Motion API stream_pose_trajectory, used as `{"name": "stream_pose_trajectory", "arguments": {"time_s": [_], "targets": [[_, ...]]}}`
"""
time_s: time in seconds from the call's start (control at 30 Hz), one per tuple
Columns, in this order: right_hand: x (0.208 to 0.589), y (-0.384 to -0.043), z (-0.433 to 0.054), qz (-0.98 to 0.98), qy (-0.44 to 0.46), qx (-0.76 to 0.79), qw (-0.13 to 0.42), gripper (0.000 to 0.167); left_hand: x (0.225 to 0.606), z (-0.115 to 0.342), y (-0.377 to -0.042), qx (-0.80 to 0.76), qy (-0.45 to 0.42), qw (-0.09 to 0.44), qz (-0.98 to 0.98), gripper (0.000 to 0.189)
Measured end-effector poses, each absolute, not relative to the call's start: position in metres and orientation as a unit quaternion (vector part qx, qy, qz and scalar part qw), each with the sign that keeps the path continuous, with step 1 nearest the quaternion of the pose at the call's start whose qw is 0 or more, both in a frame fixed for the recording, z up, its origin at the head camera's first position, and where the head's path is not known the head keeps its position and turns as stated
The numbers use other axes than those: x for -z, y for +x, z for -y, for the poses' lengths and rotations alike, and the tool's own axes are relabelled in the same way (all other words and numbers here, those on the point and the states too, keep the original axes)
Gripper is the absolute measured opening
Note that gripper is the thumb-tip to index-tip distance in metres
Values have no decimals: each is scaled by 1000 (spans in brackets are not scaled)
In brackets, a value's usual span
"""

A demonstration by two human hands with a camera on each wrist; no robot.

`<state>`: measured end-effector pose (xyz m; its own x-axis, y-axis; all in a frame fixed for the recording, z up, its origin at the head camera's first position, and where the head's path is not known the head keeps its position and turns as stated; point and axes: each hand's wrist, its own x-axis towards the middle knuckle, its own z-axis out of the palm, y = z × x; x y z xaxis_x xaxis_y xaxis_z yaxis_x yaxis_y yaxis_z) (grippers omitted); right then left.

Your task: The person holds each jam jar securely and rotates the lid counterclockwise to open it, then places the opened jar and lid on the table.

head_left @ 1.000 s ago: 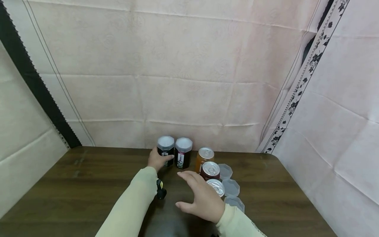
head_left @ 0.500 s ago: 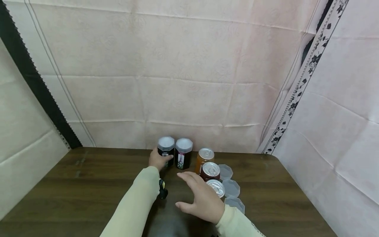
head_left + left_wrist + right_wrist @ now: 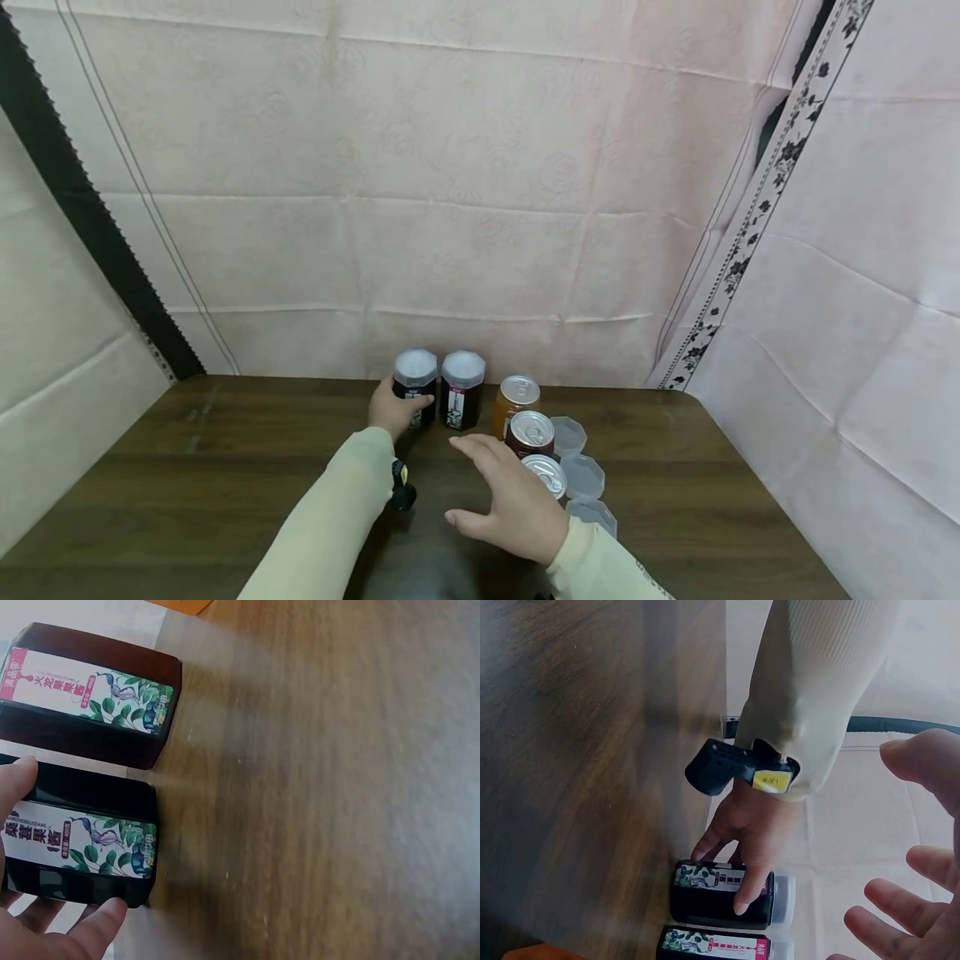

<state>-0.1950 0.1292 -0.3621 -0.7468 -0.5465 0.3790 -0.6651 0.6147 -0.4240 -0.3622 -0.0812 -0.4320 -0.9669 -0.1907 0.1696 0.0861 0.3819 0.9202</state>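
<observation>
My left hand (image 3: pixel 396 410) grips a dark mulberry jam jar (image 3: pixel 82 836) with a translucent whitish lid, thumb on one side and fingers on the other. The jar stands upright at the back of the table. Close to its right stands a second dark jam jar (image 3: pixel 462 400), lidded too, with a pink-and-white label. My right hand (image 3: pixel 517 500) holds nothing; its fingers are extended and the thumb is spread away. Just beyond it stand an orange jar (image 3: pixel 516 408), a dark red jar (image 3: pixel 532 433) and another jar (image 3: pixel 545 475), partly hidden by the hand, all with silver pull-tab tops.
Several translucent octagonal lids (image 3: pixel 582 476) lie in a row right of the pull-tab jars. The brown wooden table (image 3: pixel 187 483) meets a pale cloth backdrop (image 3: pixel 465 208) just behind the jars. Cloth also hangs at both sides.
My left hand and the mulberry jam jar have shifted slightly left, widening the gap to the second dark jar a little. The right hand stays in place.
</observation>
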Motion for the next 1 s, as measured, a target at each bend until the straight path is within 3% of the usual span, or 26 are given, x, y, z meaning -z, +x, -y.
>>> {"name": "stream_pose_trajectory", "arguments": {"time_s": [0.4,1.0], "targets": [[361,-196,-134,894,324,-295,96,72,425,97,-346,575,16,113,810,79],[354,-198,-130,889,314,-317,101,71,407,118,-305,561,1,141,815,81]]}}
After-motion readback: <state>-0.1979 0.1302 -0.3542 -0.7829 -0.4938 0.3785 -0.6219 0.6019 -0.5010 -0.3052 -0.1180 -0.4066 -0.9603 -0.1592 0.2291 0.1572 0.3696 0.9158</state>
